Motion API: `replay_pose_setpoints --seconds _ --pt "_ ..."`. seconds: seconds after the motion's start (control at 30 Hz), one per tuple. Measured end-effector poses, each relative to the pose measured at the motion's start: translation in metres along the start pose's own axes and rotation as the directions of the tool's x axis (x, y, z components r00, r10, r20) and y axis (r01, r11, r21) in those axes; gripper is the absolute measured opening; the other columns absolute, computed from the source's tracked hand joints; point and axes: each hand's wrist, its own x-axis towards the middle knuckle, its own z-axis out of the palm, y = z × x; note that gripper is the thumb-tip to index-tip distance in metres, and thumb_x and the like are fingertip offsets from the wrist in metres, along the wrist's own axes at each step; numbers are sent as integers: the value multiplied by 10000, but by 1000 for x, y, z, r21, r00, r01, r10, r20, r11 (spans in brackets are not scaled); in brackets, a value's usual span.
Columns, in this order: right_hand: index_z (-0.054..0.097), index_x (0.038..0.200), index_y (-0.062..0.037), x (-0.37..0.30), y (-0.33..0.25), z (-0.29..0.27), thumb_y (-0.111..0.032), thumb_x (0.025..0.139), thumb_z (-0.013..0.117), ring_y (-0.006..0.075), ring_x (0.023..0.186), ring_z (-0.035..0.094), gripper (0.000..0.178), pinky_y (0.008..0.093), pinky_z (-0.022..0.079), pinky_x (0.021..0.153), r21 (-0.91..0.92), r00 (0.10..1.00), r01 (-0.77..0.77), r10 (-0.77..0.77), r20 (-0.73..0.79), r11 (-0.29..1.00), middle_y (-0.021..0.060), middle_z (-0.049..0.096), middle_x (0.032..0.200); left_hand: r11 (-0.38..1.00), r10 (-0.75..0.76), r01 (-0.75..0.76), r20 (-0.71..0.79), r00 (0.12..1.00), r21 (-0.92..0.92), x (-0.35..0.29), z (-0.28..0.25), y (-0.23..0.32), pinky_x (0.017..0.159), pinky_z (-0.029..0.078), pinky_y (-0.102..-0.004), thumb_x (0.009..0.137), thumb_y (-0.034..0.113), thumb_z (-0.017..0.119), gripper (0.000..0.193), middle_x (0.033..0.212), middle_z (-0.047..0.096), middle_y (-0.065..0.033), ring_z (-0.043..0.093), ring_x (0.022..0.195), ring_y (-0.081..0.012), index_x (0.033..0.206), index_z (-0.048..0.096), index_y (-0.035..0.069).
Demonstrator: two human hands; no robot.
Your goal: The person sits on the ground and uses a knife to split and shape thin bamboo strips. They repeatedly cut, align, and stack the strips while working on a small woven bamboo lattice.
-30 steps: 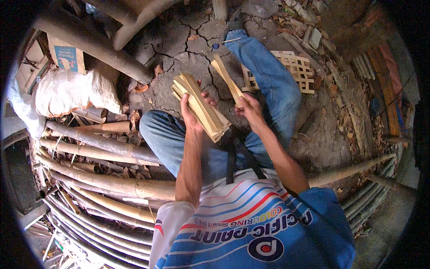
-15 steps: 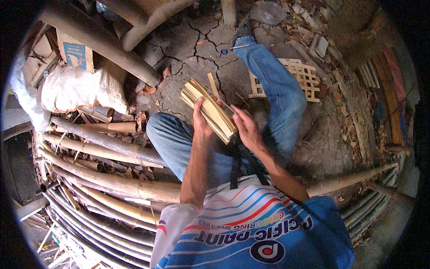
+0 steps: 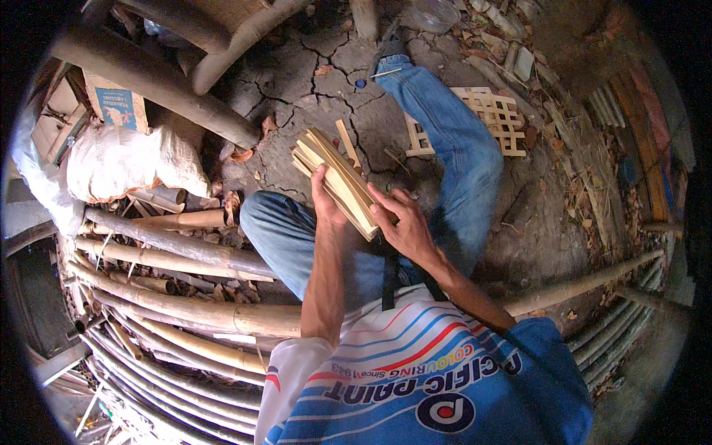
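Observation:
A bundle of thin, pale bamboo strips (image 3: 337, 182) lies slantwise above my lap, its far end fanned slightly uneven. My left hand (image 3: 327, 199) is closed round its left side, with the thumb on top and the other fingers hidden underneath. At the near right end of the bundle, my right hand (image 3: 404, 225) has its thumb and index finger against the strips, while its other fingers are curled loosely. One separate strip (image 3: 347, 144) shows just beyond the bundle, over the cracked earth floor.
A woven bamboo lattice (image 3: 512, 133) lies beyond my bent leg (image 3: 475, 163). Bamboo poles (image 3: 193, 308) form a low rack at left, near a white sack (image 3: 133, 163). Thick poles (image 3: 159, 89) cross the upper left. A clear plastic bowl (image 3: 436, 13) sits at the far edge.
My right hand has moved left onto the bundle's near end, its fingers now against the strips. My left hand keeps its hold, and the bundle has shifted slightly left.

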Motion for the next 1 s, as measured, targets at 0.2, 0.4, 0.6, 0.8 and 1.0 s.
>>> replay_pose_setpoints --seconds 0.2,0.4,0.6,0.8,1.0 --pt "576 1327 -72 0 -4 -7 -187 928 617 279 727 539 417 390 457 677 12 999 14 -14 47 1000 167 557 798 1000 -13 13 7 1000 14 -3 1 2 748 557 -448 855 447 533 674 1026 596 -127 614 882 -288 1437 395 136" --pt "578 1285 -10 2 -9 -17 -147 913 616 351 877 646 398 397 506 766 8 988 7 -8 152 1000 232 648 966 999 -30 33 94 995 -25 -1 0 1 773 545 -440 864 451 528 680 1051 579 -112 592 922 -270 1449 368 142" --pt "602 1253 -10 12 11 -20 -304 1028 417 337 933 663 415 397 508 788 192 970 -87 39 241 978 241 665 996 982 -184 185 19 983 -50 2 -19 0 776 546 -441 888 454 530 594 1027 624 -124 606 947 -272 1351 456 88" --pt "530 1366 -84 15 15 -24 -516 1040 234 144 574 436 617 326 395 583 164 920 -218 147 362 962 60 448 595 995 -100 100 -7 995 -17 -1 -4 -3 770 549 -424 903 437 528 553 1000 628 -113 619 918 -271 1319 474 78" --pt "551 1346 -73 18 14 -24 -501 1042 262 176 590 501 600 345 426 608 46 855 -329 276 440 943 85 499 610 984 -171 169 -28 985 -53 3 -19 -2 800 545 -443 873 477 566 522 980 607 -157 603 919 -288 1113 572 13"
